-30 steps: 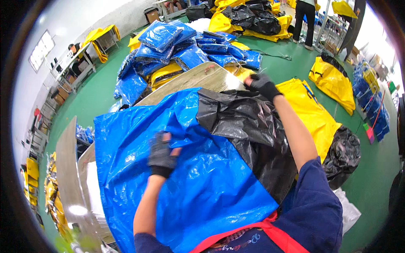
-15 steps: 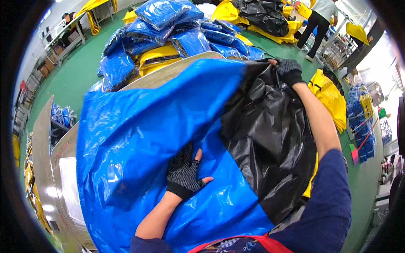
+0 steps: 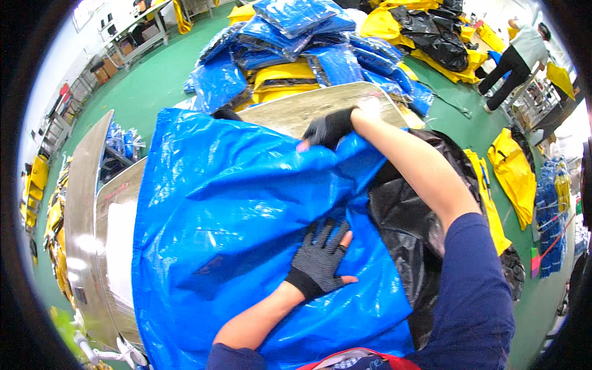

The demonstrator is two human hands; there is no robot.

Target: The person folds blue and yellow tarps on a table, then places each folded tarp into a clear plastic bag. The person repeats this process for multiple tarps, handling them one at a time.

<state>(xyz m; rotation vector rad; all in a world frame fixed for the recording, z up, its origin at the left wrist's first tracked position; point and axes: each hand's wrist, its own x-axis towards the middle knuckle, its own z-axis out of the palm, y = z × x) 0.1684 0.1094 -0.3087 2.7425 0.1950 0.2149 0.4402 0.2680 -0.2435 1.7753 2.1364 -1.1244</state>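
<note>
A large sheet of glossy blue plastic (image 3: pixel 203 246) is spread in wrinkles over the table before me. Next to it on the right, black plastic sheeting (image 3: pixel 401 216) lies bunched, partly under the blue. My left hand (image 3: pixel 320 256), in a black dotted glove with bare thumb and fingertip, rests flat on the blue sheet, fingers spread. My right hand (image 3: pixel 330 129), gloved alike, reaches across to the sheet's far edge. Its fingers point left and down against the blue plastic; the wrist and knuckles hide whether they grip it.
Behind the board-topped table (image 3: pixel 290 114) stands a heap of blue plastic-wrapped packages (image 3: pixel 336 65) with yellow ones among them. Yellow bags (image 3: pixel 512 179) lie at right, near a stack of blue bundles (image 3: pixel 552 216). Another person (image 3: pixel 521 52) stands at the far right on green floor.
My right hand has left the black sheeting's raised far edge and moved left over the blue sheet. The black part has dropped to the right. My left hand stays flat on the blue.
</note>
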